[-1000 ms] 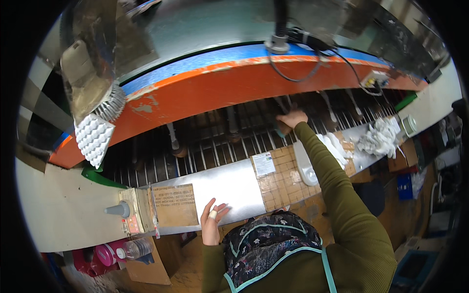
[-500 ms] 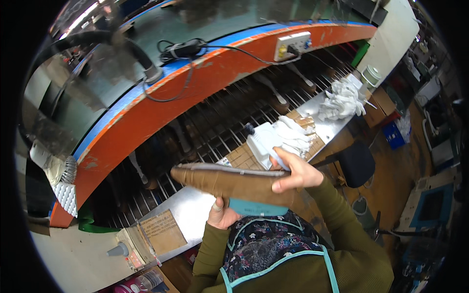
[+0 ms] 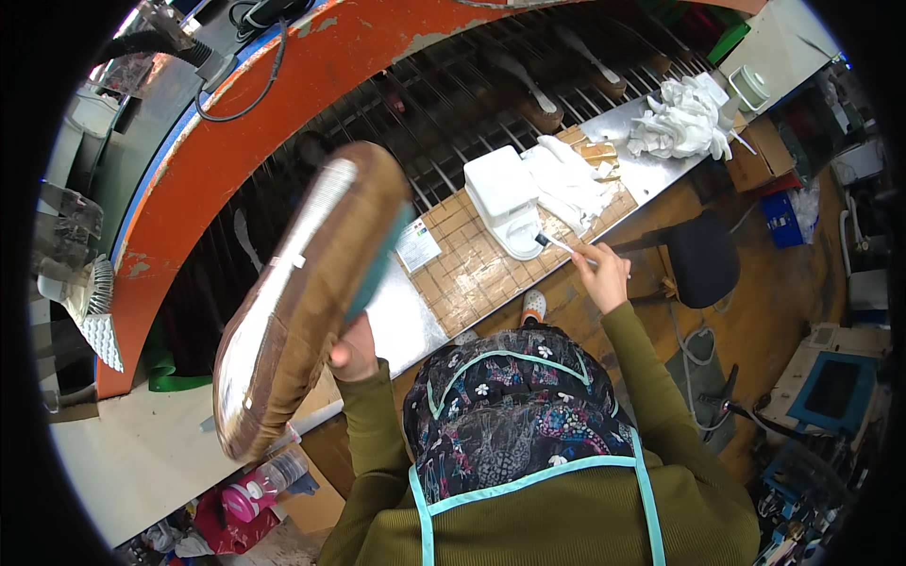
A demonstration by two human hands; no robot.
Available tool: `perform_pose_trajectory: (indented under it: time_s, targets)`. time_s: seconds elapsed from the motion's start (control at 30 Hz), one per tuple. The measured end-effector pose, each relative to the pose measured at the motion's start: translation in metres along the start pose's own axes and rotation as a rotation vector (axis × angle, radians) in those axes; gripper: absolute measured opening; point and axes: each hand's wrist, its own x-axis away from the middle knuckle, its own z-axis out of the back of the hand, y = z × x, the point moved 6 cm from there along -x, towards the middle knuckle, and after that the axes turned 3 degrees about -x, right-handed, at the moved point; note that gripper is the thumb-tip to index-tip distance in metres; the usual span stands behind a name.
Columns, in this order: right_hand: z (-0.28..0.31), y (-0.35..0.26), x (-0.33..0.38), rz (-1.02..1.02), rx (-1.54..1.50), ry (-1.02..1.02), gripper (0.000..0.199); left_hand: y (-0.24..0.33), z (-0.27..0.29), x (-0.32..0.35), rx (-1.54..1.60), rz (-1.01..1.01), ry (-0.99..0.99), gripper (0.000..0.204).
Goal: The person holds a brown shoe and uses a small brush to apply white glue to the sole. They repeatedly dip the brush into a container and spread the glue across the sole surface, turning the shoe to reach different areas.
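A large brown shoe upper on its last (image 3: pixel 302 292) is held up at the left of the scene, sole side turned toward the camera, its pale silvery insole ringed by folded brown suede. It is tilted, toe low and near, heel high and far, with a teal last showing along its right edge. A thin brush (image 3: pixel 566 247) with a white handle is held at the right, its dark tip dipped at the near rim of a white glue container (image 3: pixel 505 193) set on the gridded board.
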Motion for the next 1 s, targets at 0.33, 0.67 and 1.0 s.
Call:
perform_pose_trajectory:
  time_s: [0.33,0.67,1.0]
  targets:
    - [-0.038,-0.011,-0.035,0.334,0.172,0.124,0.005,0.048,-0.017,-0.006,-0.326,-0.446,0.144,0.057]
    - [-0.055,0.046,-0.044,-0.036,-0.201,-0.251,0.031,0.074,-0.036,-0.006,0.037,0.024,-0.072,0.071]
    - [0.02,-0.045,-0.045,0.108,-0.547,-0.093,0.014,0.032,-0.088,0.003,-0.753,-0.858,-0.172,0.047]
